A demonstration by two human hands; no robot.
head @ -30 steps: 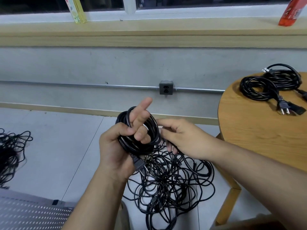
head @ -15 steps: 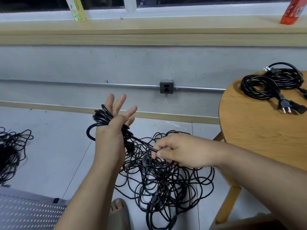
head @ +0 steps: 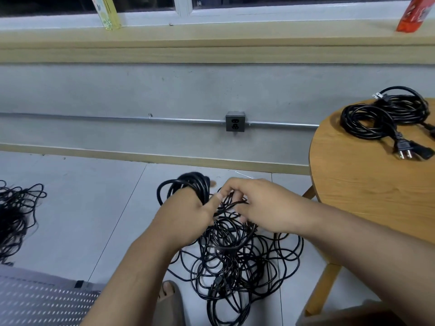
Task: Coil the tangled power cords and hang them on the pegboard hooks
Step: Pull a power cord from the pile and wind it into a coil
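1. Your left hand [head: 186, 217] is at centre frame, its back turned to you, with a coiled cord [head: 188, 184] looped round its fingers. The loops hide most of the fingers, so I cannot tell how far they curl; the thumb lies out towards the right.
2. Your right hand [head: 266, 208] sits just beside it, fingers curled in and pinching strands that rise from the tangled power cords [head: 235, 267].
3. That tangle lies on the floor tiles below both hands, in the lower centre of the frame.
4. Two finished cord bundles [head: 376, 118] rest on the round wooden surface [head: 364, 184] at the right, plugs towards the right edge.
5. A second tangle [head: 16, 215] lies at the left edge.
6. The pegboard [head: 35, 302] shows in the lower left corner.
7. A wall socket [head: 235, 121] sits on the conduit at centre.
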